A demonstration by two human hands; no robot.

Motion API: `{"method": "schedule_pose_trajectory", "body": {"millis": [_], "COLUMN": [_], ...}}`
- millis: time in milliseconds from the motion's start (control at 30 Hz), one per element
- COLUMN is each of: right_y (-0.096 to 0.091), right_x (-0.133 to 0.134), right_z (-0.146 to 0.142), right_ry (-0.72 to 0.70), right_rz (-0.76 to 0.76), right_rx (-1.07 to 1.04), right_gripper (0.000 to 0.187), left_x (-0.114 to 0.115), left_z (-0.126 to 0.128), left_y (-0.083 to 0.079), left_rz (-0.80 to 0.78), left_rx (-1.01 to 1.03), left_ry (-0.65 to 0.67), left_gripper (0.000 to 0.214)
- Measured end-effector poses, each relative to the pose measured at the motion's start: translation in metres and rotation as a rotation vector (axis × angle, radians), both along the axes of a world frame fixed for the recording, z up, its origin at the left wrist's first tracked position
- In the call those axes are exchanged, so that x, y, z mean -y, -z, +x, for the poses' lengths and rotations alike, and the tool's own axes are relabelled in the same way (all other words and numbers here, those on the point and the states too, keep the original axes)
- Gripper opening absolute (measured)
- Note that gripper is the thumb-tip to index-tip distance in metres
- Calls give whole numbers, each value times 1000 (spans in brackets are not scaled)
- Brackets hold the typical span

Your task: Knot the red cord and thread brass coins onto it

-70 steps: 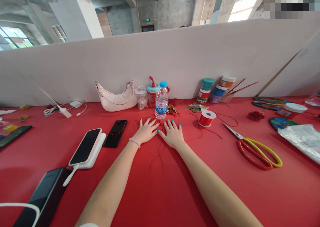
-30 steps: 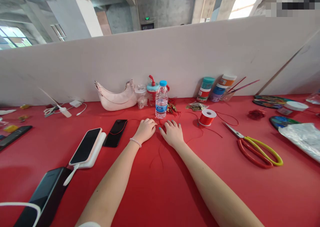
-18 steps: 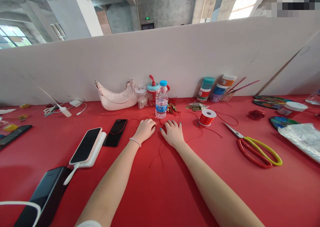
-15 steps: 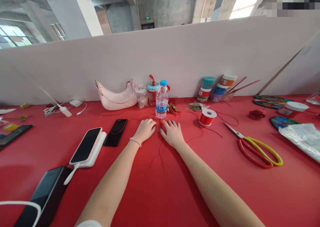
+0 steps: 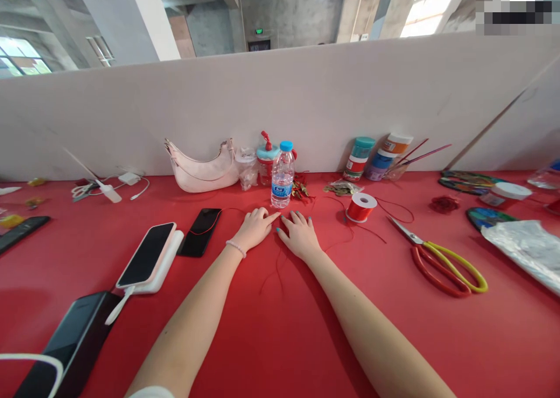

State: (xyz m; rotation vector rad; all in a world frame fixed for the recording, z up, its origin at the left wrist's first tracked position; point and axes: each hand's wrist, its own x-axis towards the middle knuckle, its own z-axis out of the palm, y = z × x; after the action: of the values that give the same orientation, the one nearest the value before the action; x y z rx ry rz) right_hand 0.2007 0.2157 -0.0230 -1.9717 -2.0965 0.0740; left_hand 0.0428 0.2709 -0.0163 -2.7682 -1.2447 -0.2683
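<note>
My left hand (image 5: 254, 229), with a beaded bracelet at the wrist, rests on the red table, its index finger stretched out to the right. My right hand (image 5: 300, 234) lies flat beside it, fingers spread, green polish on the nails. Between and below the hands runs a thin red cord (image 5: 279, 269); whether fingertips press on it I cannot tell. Just beyond the fingertips stands a clear water bottle (image 5: 282, 179) with a blue cap. To the right are a spool of red cord (image 5: 361, 208) and scissors (image 5: 437, 258) with red and yellow handles.
A black phone (image 5: 200, 233) lies left of my hands, near another phone (image 5: 147, 255) on a white power bank. Along the partition stand a pink handbag (image 5: 203, 173), a lidded cup (image 5: 266, 163) and paint jars (image 5: 359, 159). Palettes (image 5: 475, 181) and foil (image 5: 525, 246) lie at right.
My left index finger has stretched out to the right, toward my right hand's fingertips. My right hand stays in nearly the same place. The view has shifted slightly.
</note>
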Motion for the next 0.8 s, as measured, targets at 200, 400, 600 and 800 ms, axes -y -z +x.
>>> {"method": "schedule_pose_trajectory", "body": {"millis": [200,400,600,800], "right_y": [-1,-4,-5,-4], "right_x": [3,3,3,1], "right_z": [0,-1,-1,-4], "right_ry": [5,14,22,63], "right_rz": [-58,-79,-99,-111], "right_rx": [8,1,-5,-9], "right_gripper": [51,52,51,52], "left_x": [0,1,2,14], "left_z": [1,4,5,11], "left_y": [0,-1,-1,-9], "left_rz": [-24,-45,-67,-68], "left_rx": [31,50,90,8], "left_ry": [7,1,-11,-48], "left_gripper": [40,37,36,35]}}
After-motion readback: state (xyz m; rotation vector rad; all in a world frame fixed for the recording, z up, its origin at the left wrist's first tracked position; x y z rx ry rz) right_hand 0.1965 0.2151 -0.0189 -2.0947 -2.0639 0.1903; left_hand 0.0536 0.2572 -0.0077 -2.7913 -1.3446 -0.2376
